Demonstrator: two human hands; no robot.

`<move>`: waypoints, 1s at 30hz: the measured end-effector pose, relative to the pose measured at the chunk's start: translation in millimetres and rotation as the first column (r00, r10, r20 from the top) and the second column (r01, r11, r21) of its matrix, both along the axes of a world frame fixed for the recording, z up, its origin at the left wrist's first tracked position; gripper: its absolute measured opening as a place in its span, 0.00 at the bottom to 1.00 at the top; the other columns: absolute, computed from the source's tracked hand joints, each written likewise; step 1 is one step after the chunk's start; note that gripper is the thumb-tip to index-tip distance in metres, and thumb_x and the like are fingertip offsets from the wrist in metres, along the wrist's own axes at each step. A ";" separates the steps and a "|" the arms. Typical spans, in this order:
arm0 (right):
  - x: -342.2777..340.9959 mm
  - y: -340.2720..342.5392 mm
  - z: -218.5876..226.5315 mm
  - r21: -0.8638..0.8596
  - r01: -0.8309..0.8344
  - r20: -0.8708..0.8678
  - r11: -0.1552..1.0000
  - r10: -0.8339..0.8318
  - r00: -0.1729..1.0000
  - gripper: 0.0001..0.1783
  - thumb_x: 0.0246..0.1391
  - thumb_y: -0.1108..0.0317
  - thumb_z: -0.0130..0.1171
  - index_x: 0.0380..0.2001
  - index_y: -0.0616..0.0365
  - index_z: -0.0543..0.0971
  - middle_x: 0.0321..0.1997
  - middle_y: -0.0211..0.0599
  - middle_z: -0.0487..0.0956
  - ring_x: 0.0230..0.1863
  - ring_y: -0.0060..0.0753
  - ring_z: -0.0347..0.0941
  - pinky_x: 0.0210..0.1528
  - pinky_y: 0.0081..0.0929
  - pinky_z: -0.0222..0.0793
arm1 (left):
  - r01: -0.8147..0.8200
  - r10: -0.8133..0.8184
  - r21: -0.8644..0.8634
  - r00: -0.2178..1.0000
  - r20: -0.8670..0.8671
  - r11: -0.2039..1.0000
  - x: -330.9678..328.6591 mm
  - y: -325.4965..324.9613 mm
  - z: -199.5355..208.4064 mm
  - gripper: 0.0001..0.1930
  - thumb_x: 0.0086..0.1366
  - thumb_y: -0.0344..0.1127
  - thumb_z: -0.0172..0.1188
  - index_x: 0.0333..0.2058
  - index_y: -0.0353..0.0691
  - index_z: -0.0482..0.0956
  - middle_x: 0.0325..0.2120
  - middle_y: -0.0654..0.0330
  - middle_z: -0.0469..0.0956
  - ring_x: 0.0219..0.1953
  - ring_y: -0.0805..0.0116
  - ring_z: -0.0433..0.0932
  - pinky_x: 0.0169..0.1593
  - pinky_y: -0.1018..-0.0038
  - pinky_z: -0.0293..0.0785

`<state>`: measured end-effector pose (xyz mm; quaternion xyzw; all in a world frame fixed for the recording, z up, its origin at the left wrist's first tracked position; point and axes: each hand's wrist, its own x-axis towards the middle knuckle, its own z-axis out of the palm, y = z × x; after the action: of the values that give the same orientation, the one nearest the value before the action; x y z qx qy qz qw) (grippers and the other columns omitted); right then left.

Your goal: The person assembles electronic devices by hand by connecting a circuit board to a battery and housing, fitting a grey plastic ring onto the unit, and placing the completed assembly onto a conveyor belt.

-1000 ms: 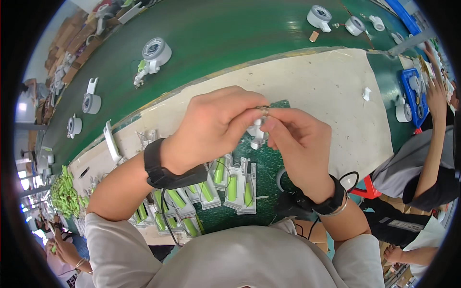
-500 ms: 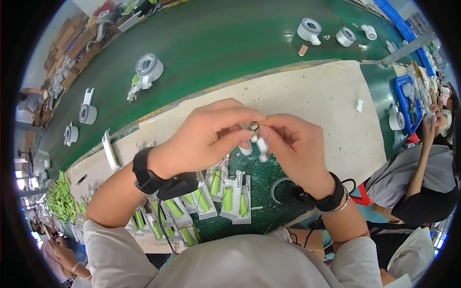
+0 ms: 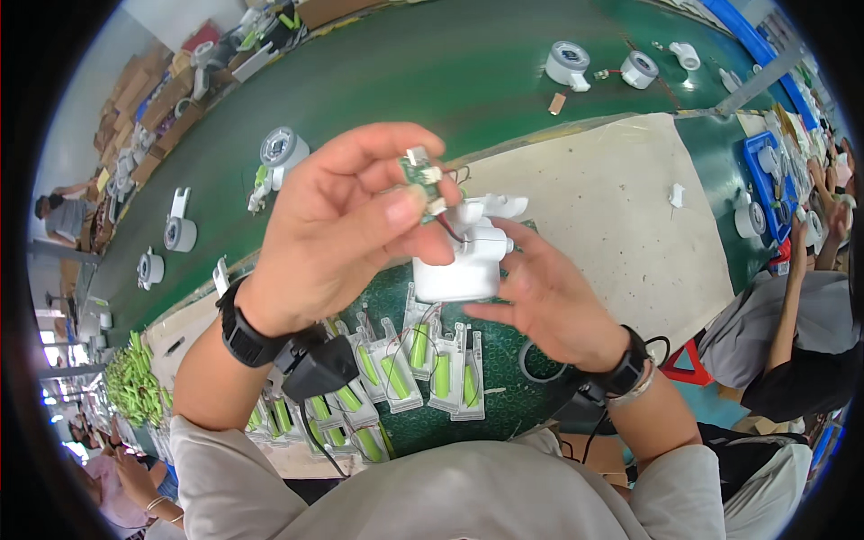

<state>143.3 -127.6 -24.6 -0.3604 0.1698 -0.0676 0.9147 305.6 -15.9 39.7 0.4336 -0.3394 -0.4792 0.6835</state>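
Between the thumb and fingers of my left hand (image 3: 346,220) is a small green circuit board (image 3: 419,180) with white connectors. Dark and red wires hang from it towards a white round housing (image 3: 457,277) just below and to the right. My right hand (image 3: 562,310) is at the right side of that housing, thumb below and fingers beyond, apparently gripping it; the hand is slightly blurred. A white curved piece (image 3: 504,207) stands up behind the housing, and I cannot tell whether they are joined.
Clear packs with green cells (image 3: 441,373) lie in front of me, beside a dark ring (image 3: 542,362). A green pile (image 3: 135,382) is far left. White round units (image 3: 567,65) stand on the green belt (image 3: 405,81). A blue tray (image 3: 769,180) and co-workers are at right.
My hands were pinched together over a small part; now they are apart. The left has lifted the board up and left, while the right is at the white housing, which has come into view.
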 end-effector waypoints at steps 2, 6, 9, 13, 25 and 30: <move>5.0 6.2 9.8 0.094 -0.028 0.092 0.995 0.019 0.996 0.33 0.50 0.60 0.54 0.54 0.61 0.54 0.48 0.41 0.66 0.48 0.32 0.66 0.52 0.30 0.62 | -0.023 0.021 -0.026 0.998 -0.054 0.999 -4.8 4.1 7.2 0.17 0.57 0.29 0.52 0.45 0.32 0.63 0.33 0.55 0.72 0.27 0.76 0.73 0.32 0.82 0.72; -1.6 18.1 26.6 0.215 -0.150 0.111 0.965 0.128 0.986 0.33 0.51 0.62 0.53 0.54 0.64 0.51 0.52 0.43 0.62 0.48 0.34 0.66 0.52 0.32 0.61 | 0.040 -0.043 -0.165 0.999 -0.013 0.985 -14.5 18.2 17.7 0.17 0.58 0.28 0.50 0.47 0.33 0.62 0.35 0.52 0.72 0.30 0.67 0.75 0.33 0.75 0.75; -14.3 24.6 28.0 -0.014 -0.068 0.108 0.998 0.069 0.992 0.31 0.45 0.71 0.59 0.50 0.61 0.55 0.50 0.41 0.62 0.48 0.32 0.65 0.52 0.32 0.61 | -0.054 0.059 -0.141 0.998 0.036 0.989 -26.1 28.3 23.0 0.17 0.58 0.27 0.50 0.47 0.32 0.61 0.35 0.51 0.71 0.31 0.67 0.75 0.32 0.75 0.75; -26.8 33.6 28.0 -0.392 0.215 0.207 0.894 -0.142 0.968 0.35 0.35 0.78 0.64 0.46 0.60 0.58 0.49 0.40 0.59 0.51 0.33 0.62 0.51 0.31 0.62 | -0.251 0.248 0.009 0.961 0.120 0.968 -50.1 40.6 30.5 0.18 0.56 0.30 0.54 0.45 0.32 0.62 0.33 0.53 0.71 0.24 0.73 0.74 0.29 0.80 0.74; -85.1 30.4 66.0 -0.818 0.565 0.571 -0.102 -0.042 0.820 0.27 0.38 0.70 0.63 0.44 0.50 0.65 0.50 0.55 0.59 0.44 0.58 0.67 0.41 0.41 0.71 | -0.045 0.038 -0.108 0.997 -0.064 0.993 -76.0 78.3 47.8 0.16 0.56 0.22 0.49 0.44 0.27 0.61 0.37 0.49 0.70 0.32 0.65 0.75 0.35 0.72 0.76; -76.2 37.7 79.0 -0.277 0.777 0.870 -0.566 0.196 0.453 0.28 0.42 0.62 0.61 0.47 0.56 0.63 0.38 0.52 0.71 0.24 0.34 0.72 0.25 0.18 0.69 | 0.050 -0.083 -0.207 0.985 -0.153 0.977 -91.2 93.9 57.3 0.18 0.52 0.22 0.56 0.41 0.26 0.62 0.31 0.44 0.70 0.28 0.57 0.76 0.27 0.71 0.77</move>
<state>67.1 -89.9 54.4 -0.7447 -0.1281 -0.6522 0.0603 214.4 78.0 97.1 0.3103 -0.3446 -0.4983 0.7325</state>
